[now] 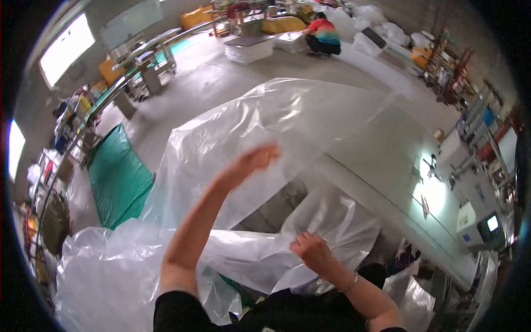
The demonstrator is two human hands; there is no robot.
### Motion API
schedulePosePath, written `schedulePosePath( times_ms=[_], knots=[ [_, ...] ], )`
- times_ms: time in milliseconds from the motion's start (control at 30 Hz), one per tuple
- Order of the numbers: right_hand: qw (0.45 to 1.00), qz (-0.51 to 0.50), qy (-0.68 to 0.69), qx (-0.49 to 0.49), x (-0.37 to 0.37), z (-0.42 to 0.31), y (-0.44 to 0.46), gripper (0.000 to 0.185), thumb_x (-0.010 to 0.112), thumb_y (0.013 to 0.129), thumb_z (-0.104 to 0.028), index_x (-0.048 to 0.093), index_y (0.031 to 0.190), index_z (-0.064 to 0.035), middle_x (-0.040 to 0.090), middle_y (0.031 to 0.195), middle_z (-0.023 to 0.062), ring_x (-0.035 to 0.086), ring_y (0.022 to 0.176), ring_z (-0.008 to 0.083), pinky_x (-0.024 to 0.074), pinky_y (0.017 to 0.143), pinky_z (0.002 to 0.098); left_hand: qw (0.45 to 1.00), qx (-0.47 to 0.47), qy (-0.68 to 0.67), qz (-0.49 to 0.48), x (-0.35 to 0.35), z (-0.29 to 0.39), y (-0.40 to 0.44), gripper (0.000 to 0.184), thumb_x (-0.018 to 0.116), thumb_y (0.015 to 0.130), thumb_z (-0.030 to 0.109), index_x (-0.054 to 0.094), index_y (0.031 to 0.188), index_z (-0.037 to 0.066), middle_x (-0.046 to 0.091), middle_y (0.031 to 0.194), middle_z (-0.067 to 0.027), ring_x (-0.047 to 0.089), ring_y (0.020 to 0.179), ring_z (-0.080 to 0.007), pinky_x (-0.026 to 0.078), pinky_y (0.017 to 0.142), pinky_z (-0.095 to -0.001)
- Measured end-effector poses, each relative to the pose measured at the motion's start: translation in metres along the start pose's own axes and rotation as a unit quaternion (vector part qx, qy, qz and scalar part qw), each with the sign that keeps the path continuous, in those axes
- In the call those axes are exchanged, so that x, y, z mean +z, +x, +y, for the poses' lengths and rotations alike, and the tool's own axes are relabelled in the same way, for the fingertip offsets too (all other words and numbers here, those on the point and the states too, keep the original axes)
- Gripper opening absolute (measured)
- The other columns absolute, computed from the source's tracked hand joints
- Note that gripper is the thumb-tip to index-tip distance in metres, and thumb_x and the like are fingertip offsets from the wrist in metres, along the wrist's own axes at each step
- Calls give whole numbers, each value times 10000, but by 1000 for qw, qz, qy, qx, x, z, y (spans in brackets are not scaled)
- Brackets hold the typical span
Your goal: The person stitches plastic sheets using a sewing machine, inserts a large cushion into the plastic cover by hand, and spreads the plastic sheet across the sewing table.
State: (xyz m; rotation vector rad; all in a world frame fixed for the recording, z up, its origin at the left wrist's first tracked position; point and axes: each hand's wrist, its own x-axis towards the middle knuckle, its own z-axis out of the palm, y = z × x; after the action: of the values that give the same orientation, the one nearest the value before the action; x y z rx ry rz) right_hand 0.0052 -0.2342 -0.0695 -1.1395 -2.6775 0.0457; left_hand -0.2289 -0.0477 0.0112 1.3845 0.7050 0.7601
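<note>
A large sheet of clear plastic film [221, 127] spreads over the floor and the edge of a long pale table [387, 144]. My left hand [259, 159] is raised above the film, blurred by motion, its fingers hard to make out. Lower down and to the right, my right hand [312, 250] has its fingers curled on a gathered fold of the film, with a bracelet at the wrist. More crumpled film [105, 271] lies in a heap at the lower left, reaching across in front of my body.
A green sheet [119, 177] lies on the floor at the left, beside cluttered racks. A person [322, 37] crouches at the back near stacked sheets [249, 51]. At the right stands a machine with a lit screen [492, 223].
</note>
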Motion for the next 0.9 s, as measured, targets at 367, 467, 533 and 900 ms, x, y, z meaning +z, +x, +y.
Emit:
schedulePosePath(
  times_ms=[367, 467, 533, 900],
  knots=[
    [980, 193, 13, 38, -56, -1, -39, 313, 581, 755, -177, 578, 1059, -106, 538, 1077, 91, 505, 1017, 251, 412, 822, 384, 981, -128, 112, 94, 120, -89, -141, 161, 642, 815, 158, 637, 868, 6, 558, 676, 37, 468, 620, -55, 394, 550, -240],
    [961, 231, -29, 149, -95, 14, -74, 402, 604, 780, -207, 523, 1152, -81, 525, 1102, 116, 495, 1019, 296, 400, 841, 412, 970, -166, 168, 62, 131, -23, -145, 181, 626, 834, 164, 655, 893, -5, 589, 709, 30, 502, 653, -55, 414, 578, -233],
    [947, 266, 4, 178, -115, 19, -78, 417, 612, 779, -216, 511, 1158, -75, 512, 1124, 121, 490, 1020, 307, 399, 844, 419, 970, -166, 178, 22, 152, 10, -148, 187, 638, 826, 173, 657, 851, -12, 601, 731, 25, 523, 668, -63, 425, 588, -232],
    [953, 213, 12, 217, -67, 64, -41, 567, 673, 713, -315, 477, 1189, -78, 456, 1198, 118, 423, 1113, 306, 364, 886, 455, 821, 208, 450, 282, 46, -71, 20, 919, 758, 648, 162, 199, 1372, 69, 173, 1427, -169, 194, 1320, -304, 233, 1029, -491]
  ],
)
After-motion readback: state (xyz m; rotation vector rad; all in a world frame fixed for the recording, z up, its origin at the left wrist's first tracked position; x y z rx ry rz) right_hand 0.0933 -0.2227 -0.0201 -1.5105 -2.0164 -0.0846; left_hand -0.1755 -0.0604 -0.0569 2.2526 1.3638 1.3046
